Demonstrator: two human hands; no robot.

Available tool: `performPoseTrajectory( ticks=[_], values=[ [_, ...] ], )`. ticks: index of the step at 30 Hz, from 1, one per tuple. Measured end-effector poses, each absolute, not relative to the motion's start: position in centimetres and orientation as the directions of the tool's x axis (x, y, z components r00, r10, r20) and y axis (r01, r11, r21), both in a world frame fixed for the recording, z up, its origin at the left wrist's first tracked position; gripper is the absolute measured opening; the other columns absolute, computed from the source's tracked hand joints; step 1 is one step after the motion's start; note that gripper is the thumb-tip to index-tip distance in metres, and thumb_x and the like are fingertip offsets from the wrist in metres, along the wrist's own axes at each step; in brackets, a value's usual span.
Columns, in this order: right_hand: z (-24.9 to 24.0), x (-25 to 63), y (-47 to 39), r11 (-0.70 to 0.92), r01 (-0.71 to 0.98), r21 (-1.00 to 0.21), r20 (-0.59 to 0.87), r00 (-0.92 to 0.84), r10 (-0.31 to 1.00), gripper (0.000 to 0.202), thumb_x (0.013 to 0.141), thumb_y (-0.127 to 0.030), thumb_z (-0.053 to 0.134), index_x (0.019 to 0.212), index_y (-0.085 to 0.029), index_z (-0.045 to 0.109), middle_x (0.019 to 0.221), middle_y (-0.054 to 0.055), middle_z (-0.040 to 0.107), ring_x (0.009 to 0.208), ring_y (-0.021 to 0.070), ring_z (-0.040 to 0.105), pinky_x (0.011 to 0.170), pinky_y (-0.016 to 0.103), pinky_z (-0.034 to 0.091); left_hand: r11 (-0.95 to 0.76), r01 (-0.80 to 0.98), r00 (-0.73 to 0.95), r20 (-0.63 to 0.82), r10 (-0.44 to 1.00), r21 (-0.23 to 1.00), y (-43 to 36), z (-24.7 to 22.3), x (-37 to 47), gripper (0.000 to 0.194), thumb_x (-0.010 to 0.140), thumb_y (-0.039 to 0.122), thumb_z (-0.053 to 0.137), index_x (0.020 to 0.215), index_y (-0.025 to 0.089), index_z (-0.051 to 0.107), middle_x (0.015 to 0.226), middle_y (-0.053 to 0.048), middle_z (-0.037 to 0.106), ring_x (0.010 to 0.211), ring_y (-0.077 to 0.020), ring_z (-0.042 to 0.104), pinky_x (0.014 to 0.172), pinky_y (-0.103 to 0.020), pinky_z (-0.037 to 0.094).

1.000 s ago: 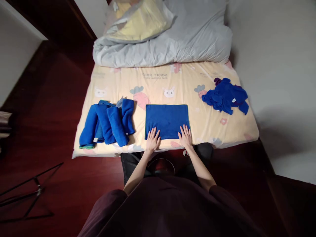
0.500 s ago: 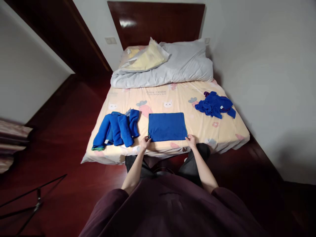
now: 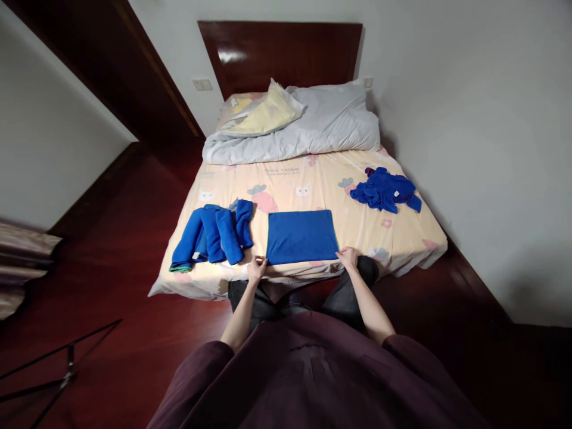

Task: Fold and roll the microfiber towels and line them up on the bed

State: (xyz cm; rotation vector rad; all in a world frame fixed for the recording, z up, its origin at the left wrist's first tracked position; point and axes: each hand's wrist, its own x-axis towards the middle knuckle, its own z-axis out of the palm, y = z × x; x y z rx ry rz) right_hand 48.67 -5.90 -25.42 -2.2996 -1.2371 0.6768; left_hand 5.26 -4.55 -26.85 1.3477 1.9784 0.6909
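Note:
A blue towel (image 3: 302, 237) with a thin green edge lies spread flat as a rectangle near the front edge of the bed. My left hand (image 3: 256, 268) pinches its near left corner. At the near right corner, my right hand (image 3: 347, 258) has its fingers closed on the cloth. To the left of the towel lie several rolled blue towels (image 3: 209, 233), side by side and partly overlapping. A crumpled heap of blue cloths (image 3: 385, 189), with some dark purple in it, rests on the right side of the bed.
The bed (image 3: 214, 185) has a peach sheet with carrot and rabbit prints. A grey quilt (image 3: 330, 119) and a pale yellow pillow (image 3: 268, 110) lie by the dark wooden headboard (image 3: 286, 53). A black metal stand (image 3: 67, 363) is on the floor at left.
My left hand has moved slightly down and left with the towel's near left corner, and that near edge now sits lower. My right hand still holds its corner. The camera view has shifted a little.

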Motion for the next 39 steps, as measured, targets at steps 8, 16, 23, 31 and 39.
performPoseTrajectory(
  ticks=[8,16,23,31,39],
  values=[
    [-25.8,48.6,-6.1,-0.503,0.671,-0.545,-0.205,0.475,0.856,0.013,0.085,-0.030,0.079,0.095,-0.021,0.076,0.102,0.009,0.081,0.099,0.0253,0.076,0.090,0.030,0.054,0.270,0.646,-0.268,-0.119,0.956,0.714,-4.8,-28.7,5.2,0.020,0.086,0.038,0.067,0.096,0.021,0.062,0.094,-0.012,0.077,0.094,-0.0271,0.074,0.095,-0.039,0.053],
    [-26.8,48.9,-6.4,-0.500,0.656,-0.565,-0.201,0.479,0.855,0.028,0.088,-0.040,0.075,0.106,-0.019,0.072,0.099,0.014,0.075,0.097,0.0277,0.074,0.088,0.034,0.054,0.201,0.731,-0.182,-0.097,0.978,0.652,-4.8,-28.5,5.2,0.025,0.088,0.035,0.063,0.106,0.017,0.066,0.096,-0.012,0.075,0.100,-0.0274,0.072,0.095,-0.037,0.053],
    [-27.4,49.3,-5.6,-0.483,0.372,-0.793,-0.344,0.382,0.858,0.030,0.083,-0.047,0.075,0.092,-0.022,0.062,0.060,-0.001,0.066,0.049,0.0190,0.064,0.051,0.028,0.051,0.322,0.707,-0.149,-0.312,0.938,0.630,-2.5,-27.5,5.4,0.024,0.091,0.040,0.065,0.105,0.020,0.063,0.097,-0.014,0.079,0.099,-0.0308,0.075,0.090,-0.038,0.052],
    [-27.0,49.3,-6.5,-0.341,0.276,-0.899,-0.266,0.275,0.924,0.035,0.081,-0.050,0.070,0.101,-0.023,0.059,0.063,-0.004,0.062,0.046,0.0155,0.059,0.045,0.025,0.047,0.374,0.616,-0.162,-0.353,0.921,0.694,-2.8,-28.0,5.5,0.038,0.089,0.044,0.070,0.118,0.022,0.058,0.086,-0.007,0.078,0.077,-0.0232,0.075,0.074,-0.031,0.054],
    [-26.6,49.8,-6.9,-0.234,0.342,-0.910,-0.184,0.170,0.968,0.030,0.085,-0.044,0.063,0.094,-0.019,0.078,0.071,0.004,0.073,0.060,0.0196,0.065,0.062,0.033,0.058,0.305,0.377,-0.125,-0.279,0.952,0.874,-4.2,-28.4,5.0,0.037,0.091,0.048,0.057,0.110,0.019,0.069,0.077,-0.002,0.069,0.059,-0.0149,0.060,0.058,-0.025,0.045]
  ],
)
